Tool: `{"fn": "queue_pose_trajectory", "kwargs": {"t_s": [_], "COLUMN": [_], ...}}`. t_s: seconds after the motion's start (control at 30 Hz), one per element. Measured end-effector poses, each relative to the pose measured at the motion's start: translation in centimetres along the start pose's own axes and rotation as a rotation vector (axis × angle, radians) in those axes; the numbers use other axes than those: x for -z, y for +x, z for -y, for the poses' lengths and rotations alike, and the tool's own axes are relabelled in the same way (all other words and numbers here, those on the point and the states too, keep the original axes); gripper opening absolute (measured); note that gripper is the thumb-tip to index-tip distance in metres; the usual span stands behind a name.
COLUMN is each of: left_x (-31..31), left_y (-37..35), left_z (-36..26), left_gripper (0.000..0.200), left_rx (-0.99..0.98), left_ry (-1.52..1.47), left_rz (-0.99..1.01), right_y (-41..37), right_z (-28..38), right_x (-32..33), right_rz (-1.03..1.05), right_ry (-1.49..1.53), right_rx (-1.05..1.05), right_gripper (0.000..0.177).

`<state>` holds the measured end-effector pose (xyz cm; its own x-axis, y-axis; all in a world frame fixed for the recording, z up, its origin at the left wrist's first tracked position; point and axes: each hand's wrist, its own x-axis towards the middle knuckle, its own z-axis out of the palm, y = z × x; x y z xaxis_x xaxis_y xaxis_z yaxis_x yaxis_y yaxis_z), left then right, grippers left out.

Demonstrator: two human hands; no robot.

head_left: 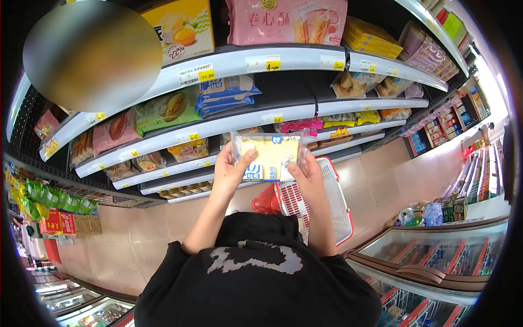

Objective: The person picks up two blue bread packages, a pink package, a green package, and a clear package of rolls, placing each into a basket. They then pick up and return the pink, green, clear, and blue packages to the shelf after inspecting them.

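A clear-wrapped pack of sliced toast [272, 155], with blue and white print, is held up level in front of my chest. My left hand [233, 168] grips its left end, thumb lying on top of the wrapper. At the opposite end my right hand [308, 175] pinches the pack in the same way. The fingers under the pack are hidden. Beneath my right forearm is a white and red shopping basket [339, 204], partly covered by the arm.
Curved-looking shelves [218, 128] of packaged bread run across the front. Blue bread packs [226, 98], a green pack [170, 111] and a pink box [286, 22] sit on them. Glass-topped freezers [436, 253] stand at right. Green snack bags [60, 196] hang at left.
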<state>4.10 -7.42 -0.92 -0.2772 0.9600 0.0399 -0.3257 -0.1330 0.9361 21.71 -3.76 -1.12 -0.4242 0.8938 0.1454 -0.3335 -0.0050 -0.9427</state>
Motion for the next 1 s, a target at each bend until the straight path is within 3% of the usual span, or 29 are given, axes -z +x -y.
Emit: {"fn": "queue_pose_trajectory", "kwargs": {"t_s": [0.57,1.0], "left_x": [-1.7,-1.2], "left_y": [-0.9,-0.2], "left_z": [-1.6,-2.0], "left_gripper": [0.036,0.033], "left_rx": [-0.176,-0.148], "left_ry": [0.129,0.143], "left_rz": [0.140,0.179], "right_y": [-2.3,-2.1], "right_z": [-0.2,0.0], "right_x": [1.6,1.3], "right_rz": [-0.088,-0.110], "right_ry": [0.039,0.018], "right_rx": [0.151,0.177], "right_gripper": [0.041,0.038]}}
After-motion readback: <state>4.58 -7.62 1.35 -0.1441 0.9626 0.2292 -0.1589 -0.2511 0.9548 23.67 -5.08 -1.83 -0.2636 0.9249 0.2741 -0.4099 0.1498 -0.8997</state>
